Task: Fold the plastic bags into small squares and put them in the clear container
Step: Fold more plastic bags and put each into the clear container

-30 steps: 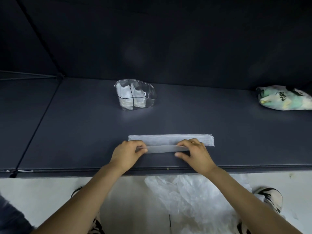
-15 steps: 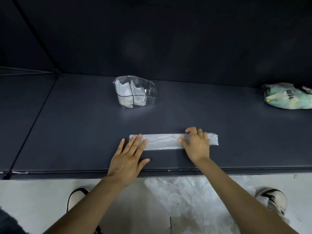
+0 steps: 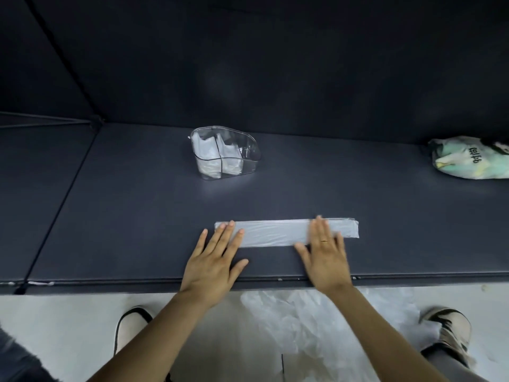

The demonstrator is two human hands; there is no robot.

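The plastic bag (image 3: 278, 233), so far only a long flat strip near the worktop's (image 3: 137, 216) front edge, lies pressed under the flat, straight fingers of left hand (image 3: 213, 261) and right hand (image 3: 326, 257), unfolded crosswise, while the clear container (image 3: 249, 158) behind already holds folded bags.

Single head-worn wide-angle view, looking forward and down from above the near edge of the dark table (image 3: 137, 216). Close over both flat hands, farther from the clear container (image 3: 225, 154); floor and shoes (image 3: 132, 332) along the bottom.
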